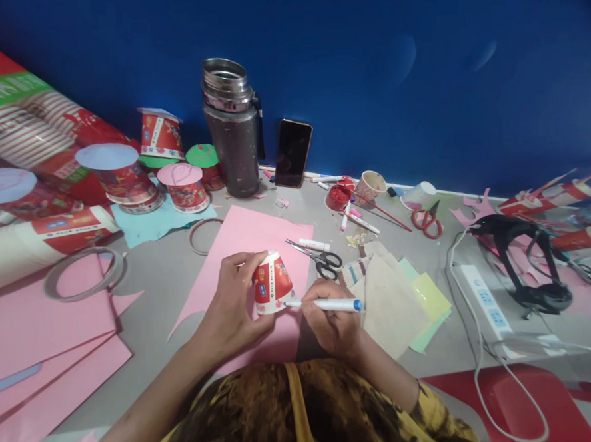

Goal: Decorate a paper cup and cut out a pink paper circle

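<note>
My left hand (pixel 240 294) is closed round the side of a red and white paper cup (pixel 274 282), which sits over pink paper (pixel 241 237). Between the fingers of my right hand (pixel 334 318) is a white marker (pixel 338 304) with a blue end. Its tip is at the lower right edge of the cup; whether it touches is hard to tell. Just beyond the right hand lie black-handled scissors (pixel 322 259), with a white marker cap or short pen (pixel 314 245) beside the blades.
Several paper-topped cups (pixel 182 184) stand at the back left near a steel flask (pixel 234 131). A phone (pixel 294 153) leans on the blue wall. Red scissors (pixel 427 223), a power strip (pixel 485 303) and a black headset-like frame (pixel 538 259) are on the right. Tape (pixel 83 274) lies left.
</note>
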`<state>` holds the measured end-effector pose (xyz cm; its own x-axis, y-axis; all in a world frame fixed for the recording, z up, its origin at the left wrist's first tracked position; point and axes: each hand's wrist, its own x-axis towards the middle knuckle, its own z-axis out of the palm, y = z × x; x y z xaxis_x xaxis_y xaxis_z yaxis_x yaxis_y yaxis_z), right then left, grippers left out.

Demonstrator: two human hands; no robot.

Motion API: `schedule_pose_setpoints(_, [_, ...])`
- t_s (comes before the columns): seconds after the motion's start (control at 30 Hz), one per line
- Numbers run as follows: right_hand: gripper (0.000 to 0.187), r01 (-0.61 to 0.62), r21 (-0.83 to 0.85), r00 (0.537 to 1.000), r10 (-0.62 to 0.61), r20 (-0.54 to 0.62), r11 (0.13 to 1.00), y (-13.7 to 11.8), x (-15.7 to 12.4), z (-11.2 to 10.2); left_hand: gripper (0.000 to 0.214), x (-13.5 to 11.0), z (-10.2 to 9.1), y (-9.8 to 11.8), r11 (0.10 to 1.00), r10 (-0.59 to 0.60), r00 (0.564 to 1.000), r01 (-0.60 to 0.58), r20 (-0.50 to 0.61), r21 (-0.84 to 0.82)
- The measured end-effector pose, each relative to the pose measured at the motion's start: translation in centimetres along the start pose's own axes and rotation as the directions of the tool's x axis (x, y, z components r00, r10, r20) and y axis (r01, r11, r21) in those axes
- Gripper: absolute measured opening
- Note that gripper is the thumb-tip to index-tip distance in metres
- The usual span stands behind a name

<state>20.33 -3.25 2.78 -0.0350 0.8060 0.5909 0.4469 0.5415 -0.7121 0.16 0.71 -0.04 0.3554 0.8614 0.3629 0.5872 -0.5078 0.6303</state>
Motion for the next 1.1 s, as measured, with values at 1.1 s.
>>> schedule_pose_setpoints(1.1, [0.015, -0.051, -0.016, 0.997, 0.052, 0.053, 0.999, 0.07, -0.04, -0.16, 0.087, 0.03, -0.1, 0.01, 1.0, 0.01, 0.999, -0.009, 0.032, -0.024])
